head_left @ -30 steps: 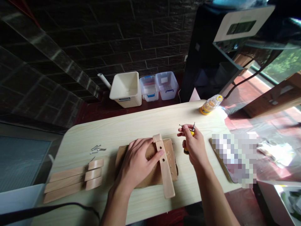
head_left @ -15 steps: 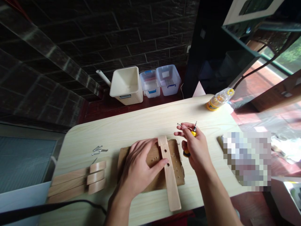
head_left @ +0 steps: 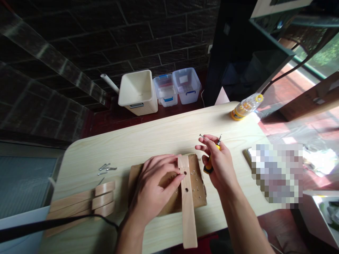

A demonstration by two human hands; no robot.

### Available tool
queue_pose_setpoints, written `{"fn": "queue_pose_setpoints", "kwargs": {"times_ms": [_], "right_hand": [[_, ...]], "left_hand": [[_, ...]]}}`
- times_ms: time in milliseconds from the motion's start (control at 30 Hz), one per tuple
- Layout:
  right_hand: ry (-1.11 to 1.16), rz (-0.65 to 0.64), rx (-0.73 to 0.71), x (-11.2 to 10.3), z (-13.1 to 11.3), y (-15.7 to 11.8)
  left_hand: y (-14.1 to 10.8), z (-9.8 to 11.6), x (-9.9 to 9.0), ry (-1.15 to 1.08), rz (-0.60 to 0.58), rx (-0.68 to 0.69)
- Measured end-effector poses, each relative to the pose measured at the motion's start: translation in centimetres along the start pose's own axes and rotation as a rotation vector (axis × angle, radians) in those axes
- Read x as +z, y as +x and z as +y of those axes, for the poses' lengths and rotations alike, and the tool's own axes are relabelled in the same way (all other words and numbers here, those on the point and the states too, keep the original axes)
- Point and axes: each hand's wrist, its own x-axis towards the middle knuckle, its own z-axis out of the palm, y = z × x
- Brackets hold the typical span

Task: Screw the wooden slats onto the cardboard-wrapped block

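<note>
A pale wooden strip [head_left: 189, 218] with two dark holes and a raised end block lies across a perforated piece of cardboard [head_left: 200, 201]. My left hand [head_left: 156, 187] rests over the cardboard, its fingertips gripping the strip's left edge and the thumb by the upper hole. In my right hand [head_left: 219, 160], a yellow-and-black screwdriver [head_left: 210, 165] is held against the palm with its tip pointing up and away. Thumb and forefinger of the same hand pinch a screw [head_left: 202, 136] above the table.
Several loose screws [head_left: 104, 167] lie left on the table [head_left: 159, 135], above stacked wooden strips [head_left: 74, 201]. A clear bottle with yellow parts [head_left: 245, 107] stands at the far right corner. A blurred-out object [head_left: 275, 173] lies right. Bins [head_left: 137, 93] sit on the floor beyond.
The wooden strip has turned slightly on the cardboard, its near end shifting left. My left thumb has moved up from the lower hole toward the upper one. The view has shifted slightly.
</note>
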Motion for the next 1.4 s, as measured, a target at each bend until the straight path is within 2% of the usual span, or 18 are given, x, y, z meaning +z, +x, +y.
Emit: {"fn": "queue_pose_setpoints", "kwargs": {"times_ms": [100,300,600,767,933,1233,1400], "right_hand": [[-0.004,-0.009,0.002,0.1,0.0,-0.1],[-0.006,-0.015,-0.003,-0.1,-0.1,-0.1],[0.009,-0.019,-0.002,-0.3,-0.3,-0.1],[0.016,-0.021,0.001,-0.1,-0.3,-0.2],[0.017,-0.018,0.014,0.0,-0.5,-0.2],[0.022,-0.024,0.023,-0.2,-0.5,-0.1],[0.023,-0.026,0.03,-0.4,-0.6,-0.1]], "left_hand": [[0.2,0.1,-0.4,0.084,-0.062,0.05],[0.4,0.6,-0.8,0.137,-0.126,0.042],[0.6,1.3,-0.6,0.137,-0.107,0.09],[0.7,1.2,0.0,0.104,-0.042,0.144],[0.9,1.1,0.7,0.139,-0.014,0.127],[0.9,1.3,0.1,0.112,-0.089,0.102],[1.0,1.2,0.1,0.113,-0.086,0.107]]}}
